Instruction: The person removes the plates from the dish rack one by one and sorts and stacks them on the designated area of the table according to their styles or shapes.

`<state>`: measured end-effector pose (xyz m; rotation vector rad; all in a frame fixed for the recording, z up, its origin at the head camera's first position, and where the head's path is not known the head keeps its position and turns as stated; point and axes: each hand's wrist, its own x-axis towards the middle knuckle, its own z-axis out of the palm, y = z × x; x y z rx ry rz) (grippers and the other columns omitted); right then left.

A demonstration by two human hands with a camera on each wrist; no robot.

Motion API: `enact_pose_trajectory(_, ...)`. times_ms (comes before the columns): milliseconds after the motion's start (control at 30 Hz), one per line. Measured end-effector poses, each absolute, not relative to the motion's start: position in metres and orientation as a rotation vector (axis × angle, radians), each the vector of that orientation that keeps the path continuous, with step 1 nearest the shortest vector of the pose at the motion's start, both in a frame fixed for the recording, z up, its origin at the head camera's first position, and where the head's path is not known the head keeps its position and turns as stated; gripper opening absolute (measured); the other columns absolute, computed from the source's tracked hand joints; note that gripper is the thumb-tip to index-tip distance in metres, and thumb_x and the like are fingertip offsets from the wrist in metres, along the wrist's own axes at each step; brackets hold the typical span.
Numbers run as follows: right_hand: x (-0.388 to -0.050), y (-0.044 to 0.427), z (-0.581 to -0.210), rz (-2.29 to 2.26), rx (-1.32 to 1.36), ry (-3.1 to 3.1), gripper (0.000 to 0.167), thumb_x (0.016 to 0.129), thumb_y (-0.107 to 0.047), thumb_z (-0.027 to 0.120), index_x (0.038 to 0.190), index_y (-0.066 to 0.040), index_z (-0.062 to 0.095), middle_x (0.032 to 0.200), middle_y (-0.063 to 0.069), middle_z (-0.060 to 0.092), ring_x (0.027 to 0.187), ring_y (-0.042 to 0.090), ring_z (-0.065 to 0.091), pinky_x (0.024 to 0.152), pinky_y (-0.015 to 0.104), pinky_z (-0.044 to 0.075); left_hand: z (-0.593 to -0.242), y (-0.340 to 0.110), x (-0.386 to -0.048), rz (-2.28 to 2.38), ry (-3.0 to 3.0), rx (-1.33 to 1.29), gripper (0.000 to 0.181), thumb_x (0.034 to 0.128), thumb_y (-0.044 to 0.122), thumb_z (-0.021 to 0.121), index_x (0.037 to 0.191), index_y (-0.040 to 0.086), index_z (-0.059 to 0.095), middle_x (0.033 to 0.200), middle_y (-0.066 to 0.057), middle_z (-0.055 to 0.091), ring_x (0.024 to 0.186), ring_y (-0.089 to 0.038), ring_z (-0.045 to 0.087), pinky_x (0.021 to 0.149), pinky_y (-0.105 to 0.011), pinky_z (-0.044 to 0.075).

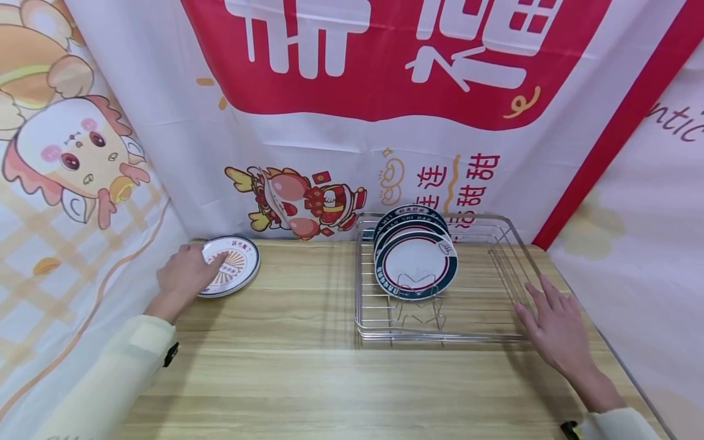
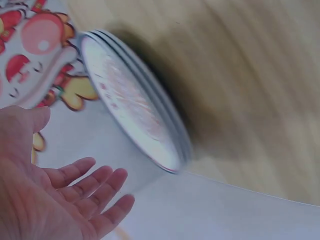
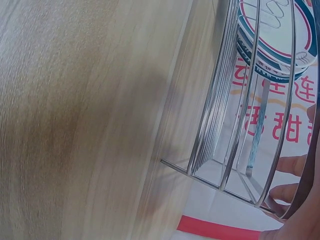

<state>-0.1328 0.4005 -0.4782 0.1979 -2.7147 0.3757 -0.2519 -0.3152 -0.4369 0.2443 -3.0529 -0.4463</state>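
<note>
A small stack of white plates (image 1: 242,269) with dark rims and an orange print lies at the table's left back. My left hand (image 1: 187,275) is over its left side in the head view; the left wrist view shows that hand (image 2: 65,195) with loosely bent, spread fingers, apart from the plates (image 2: 132,100). A wire dish rack (image 1: 473,333) stands at the right. Several white plates with dark green rims (image 1: 415,266) lean upright in its left part. My right hand (image 1: 558,330) rests at the rack's right edge, its fingers (image 3: 290,165) by the top wire.
The wooden table (image 1: 308,385) reaches toward me in front of the rack. A printed cloth (image 1: 308,134) hangs behind it, with more printed cloth at the left (image 1: 49,275) and right (image 1: 632,244) sides.
</note>
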Motion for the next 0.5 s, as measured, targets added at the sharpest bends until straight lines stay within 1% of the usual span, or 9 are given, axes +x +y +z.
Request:
enact_pose_trajectory(100,-0.133,0.402,-0.479,0.377,0.197,-2.713,0.057,0.110,-0.037,0.052,0.147,0.007,0.050,0.161,0.036,0.034,0.142,0.060,0.037,0.118,0.076,0.017,-0.427,-0.293,-0.256,-0.454,-3.030,0.168,0.096,0.1010,0.076,0.042,0.145,-0.009,0.048,0.141,-0.039,0.051,0.124,-0.060,0.053,0.090,-0.077,0.046)
enact_pose_trajectory(233,-0.132,0.402,-0.479,0.379,0.197,-2.715,0.057,0.109,-0.036,0.052,0.147,0.007,0.051,0.162,0.037,0.034,0.142,0.060,0.036,0.119,0.075,0.016,-0.411,-0.260,-0.261,-0.484,-3.003,0.050,0.090,0.1023,0.072,0.046,0.145,-0.007,0.052,0.142,-0.037,0.053,0.126,-0.057,0.054,0.092,-0.073,0.048)
enact_pose_trajectory(367,-0.133,0.401,-0.479,0.377,0.203,-2.714,0.057,0.109,-0.036,0.052,0.147,0.007,0.051,0.162,0.036,0.034,0.142,0.059,0.036,0.118,0.075,0.017,-0.399,-0.227,-0.264,-0.501,-2.961,-0.073,0.083,0.1032,0.064,0.053,0.144,-0.009,0.053,0.136,-0.033,0.056,0.120,-0.053,0.059,0.090,-0.069,0.051)
enact_pose_trajectory(433,-0.133,0.401,-0.478,0.376,0.205,-2.712,0.057,0.109,-0.036,0.052,0.146,0.008,0.051,0.162,0.036,0.034,0.142,0.059,0.037,0.118,0.075,0.017,-0.394,-0.212,-0.265,-0.523,-2.944,-0.132,0.080,0.1035,0.061,0.056,0.144,-0.008,0.053,0.138,-0.032,0.057,0.122,-0.051,0.059,0.092,-0.068,0.052)
enact_pose_trajectory(500,-0.133,0.401,-0.478,0.375,0.203,-2.710,0.057,0.109,-0.036,0.052,0.146,0.007,0.051,0.162,0.036,0.033,0.142,0.059,0.037,0.119,0.075,0.016,-0.388,-0.196,-0.266,-0.559,-2.931,-0.200,0.075,0.1039,0.059,0.057,0.143,-0.005,0.056,0.140,-0.029,0.058,0.126,-0.049,0.058,0.096,-0.067,0.051)
